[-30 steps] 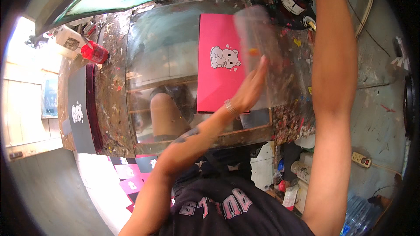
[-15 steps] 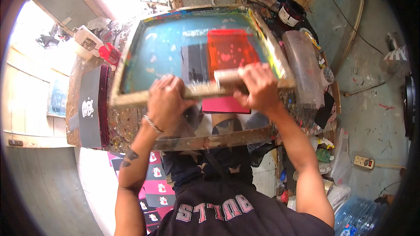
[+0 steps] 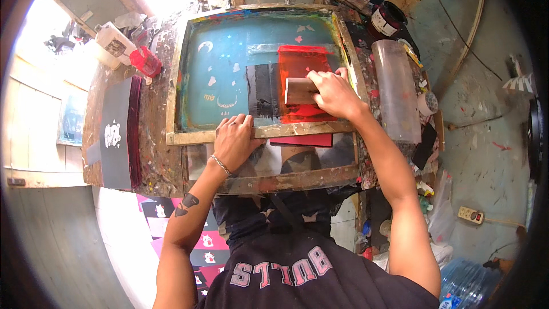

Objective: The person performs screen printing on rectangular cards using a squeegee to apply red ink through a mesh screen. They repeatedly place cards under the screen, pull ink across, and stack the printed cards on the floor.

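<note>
A wooden-framed printing screen (image 3: 197, 137) with blue-green mesh lies over the bench. My left hand (image 3: 234, 137) grips its near rail, left of the middle. In my right hand (image 3: 334, 94) is a squeegee (image 3: 299, 91) with a pale wooden handle, its lower edge resting on the mesh over a patch of wet red ink (image 3: 303, 60). Left of the ink runs a strip of dark tape (image 3: 262, 91). From under the near rail pokes a red-pink sheet (image 3: 303, 139), mostly hidden by the screen.
A stack of dark printed sheets (image 3: 117, 137) sits at the bench's left, near a red cup (image 3: 146, 62) and a white jug (image 3: 114, 43). On the right are a clear plastic roll (image 3: 396, 91) and a dark ink tub (image 3: 386, 20). Printed cards (image 3: 209, 240) lie lower left.
The screen has come down flat, its near rail lower in view. My right hand has left the rail and moved the squeegee up onto the red ink. My left hand stays on the rail.
</note>
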Motion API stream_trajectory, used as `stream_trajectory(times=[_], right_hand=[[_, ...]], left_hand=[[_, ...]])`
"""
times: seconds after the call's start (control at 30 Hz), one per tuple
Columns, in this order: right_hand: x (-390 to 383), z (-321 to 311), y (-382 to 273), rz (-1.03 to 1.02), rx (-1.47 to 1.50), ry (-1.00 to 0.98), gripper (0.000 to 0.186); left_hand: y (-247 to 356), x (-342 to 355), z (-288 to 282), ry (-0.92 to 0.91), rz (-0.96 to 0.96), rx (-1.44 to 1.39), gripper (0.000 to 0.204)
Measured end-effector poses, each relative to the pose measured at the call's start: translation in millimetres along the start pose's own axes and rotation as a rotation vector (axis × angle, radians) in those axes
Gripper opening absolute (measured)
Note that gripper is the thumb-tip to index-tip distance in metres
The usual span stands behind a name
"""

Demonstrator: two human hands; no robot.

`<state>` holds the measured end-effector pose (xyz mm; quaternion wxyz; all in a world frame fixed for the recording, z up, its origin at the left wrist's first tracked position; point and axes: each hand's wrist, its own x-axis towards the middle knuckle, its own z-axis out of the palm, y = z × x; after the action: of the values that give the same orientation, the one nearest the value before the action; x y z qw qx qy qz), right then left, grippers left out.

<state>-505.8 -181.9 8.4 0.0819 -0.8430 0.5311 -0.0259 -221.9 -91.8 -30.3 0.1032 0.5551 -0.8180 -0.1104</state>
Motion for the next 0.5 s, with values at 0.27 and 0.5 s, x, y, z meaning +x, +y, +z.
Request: stream_trajectory(times=[0.27,0.5], right_hand=[[-84,12,-37,-0.132,-0.008,0.114,0.053],[-79,-15,-50,-0.062,0.136,0.052,0.051]], left_hand=[[-70,-5,-26,0.572,-0.105,-0.491,0.038],[-275,76,-28,1.218,-0.509,-0.084,0.08]])
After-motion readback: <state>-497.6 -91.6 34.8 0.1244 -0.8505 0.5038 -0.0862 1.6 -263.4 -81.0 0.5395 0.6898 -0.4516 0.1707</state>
